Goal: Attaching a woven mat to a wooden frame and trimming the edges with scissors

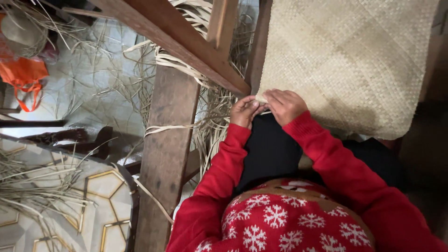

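Observation:
A pale woven straw mat (354, 60) lies ahead of me, filling the upper right. Its near left corner rests by my lap. My left hand (244, 111) pinches that corner from the left, fingers curled closed on the mat's edge. My right hand (285, 105) lies knuckles up on the same corner, fingers bent down onto the weave. The two hands touch each other. Both arms wear red sleeves, and black trousers (270, 149) show below the hands. Which strand the fingertips hold is hidden.
Dark wooden beams (169, 140) cross at the left of the mat, with loose straw strips (205, 93) draped over them. More straw lies on a patterned table (60, 196) at lower left. An orange bag (23, 77) sits on the tiled floor at upper left.

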